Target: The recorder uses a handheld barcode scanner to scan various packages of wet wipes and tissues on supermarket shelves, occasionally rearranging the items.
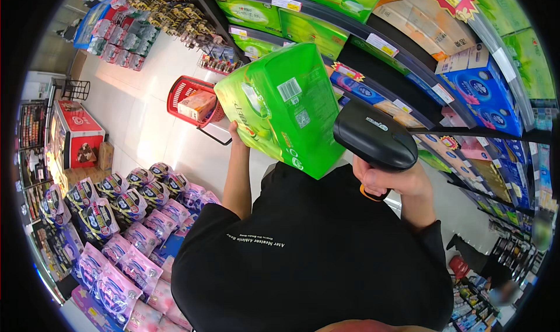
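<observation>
My left hand (236, 133) supports a large green plastic-wrapped pack of tissues (267, 113) from its left side, held up in front of my chest. Its narrow end, bearing a barcode (289, 89) and a square printed code, is turned towards my right. Around the handle of a black handheld barcode scanner (375, 135) my right hand (389, 181) is closed. The scanner's head points at the pack's printed end, close beside it. Part of an orange trigger or trim shows below my fingers.
A red shopping basket (192, 101) with a carton (197, 105) in it stands on the floor. Shelves of tissue packs (313, 32) rise ahead and right. Pink and dark pouches (142, 227) fill a display at left. A person (490, 262) is behind at lower right.
</observation>
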A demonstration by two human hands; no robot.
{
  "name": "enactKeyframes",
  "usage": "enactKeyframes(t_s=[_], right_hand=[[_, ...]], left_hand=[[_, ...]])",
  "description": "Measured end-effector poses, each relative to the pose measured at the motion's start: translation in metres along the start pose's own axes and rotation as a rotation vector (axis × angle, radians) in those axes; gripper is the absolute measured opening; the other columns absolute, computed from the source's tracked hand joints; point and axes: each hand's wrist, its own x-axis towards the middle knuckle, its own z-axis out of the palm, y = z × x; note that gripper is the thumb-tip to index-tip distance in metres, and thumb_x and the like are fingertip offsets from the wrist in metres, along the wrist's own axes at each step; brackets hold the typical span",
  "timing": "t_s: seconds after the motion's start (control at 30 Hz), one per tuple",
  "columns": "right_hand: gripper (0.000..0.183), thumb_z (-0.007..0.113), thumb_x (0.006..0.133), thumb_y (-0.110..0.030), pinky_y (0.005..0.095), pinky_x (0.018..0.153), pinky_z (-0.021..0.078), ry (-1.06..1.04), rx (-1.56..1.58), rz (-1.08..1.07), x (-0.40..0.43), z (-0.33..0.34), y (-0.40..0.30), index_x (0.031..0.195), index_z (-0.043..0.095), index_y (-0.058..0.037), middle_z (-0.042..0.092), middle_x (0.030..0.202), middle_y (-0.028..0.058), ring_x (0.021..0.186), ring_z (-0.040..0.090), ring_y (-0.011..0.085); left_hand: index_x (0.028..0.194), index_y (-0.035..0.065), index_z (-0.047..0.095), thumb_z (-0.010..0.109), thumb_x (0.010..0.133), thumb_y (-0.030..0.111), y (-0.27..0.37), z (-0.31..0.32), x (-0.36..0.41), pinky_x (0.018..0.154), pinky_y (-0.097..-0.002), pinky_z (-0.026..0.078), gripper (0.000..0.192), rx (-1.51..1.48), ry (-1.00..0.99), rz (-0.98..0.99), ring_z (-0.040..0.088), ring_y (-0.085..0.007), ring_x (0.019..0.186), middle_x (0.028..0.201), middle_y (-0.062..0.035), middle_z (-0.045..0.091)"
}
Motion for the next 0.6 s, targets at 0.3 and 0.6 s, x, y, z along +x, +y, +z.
enactKeyframes(t_s=[0.3,0.6], right_hand=[[0.055,0.075,0.088,-0.011,0.0243,0.053,0.0446,0.61,-0.322,-0.284,0.004,-0.066,0.049,0.139,0.058,0.0002,0.07,0.101,0.0092,0.057,0.051,0.0058],[0.057,0.083,0.085,-0.014,0.0333,0.086,0.0548,0.936,-0.013,0.039,-0.027,-0.225,0.181,0.136,0.061,-0.0031,0.07,0.115,0.0063,0.103,0.067,0.0166]], left_hand=[[0.148,-0.001,0.046,0.076,0.082,0.043,-0.003,0.039,0.018,0.103,-0.0505,0.054,0.084,0.202,0.131,-0.181,0.065,-0.0372,0.121,0.137,-0.0202,0.063],[0.137,-0.0056,0.056,0.073,0.091,0.027,-0.1,0.121,0.08,0.099,-0.0431,0.056,0.059,0.579,0.046,-0.648,0.068,-0.0303,0.114,0.127,-0.019,0.068]])
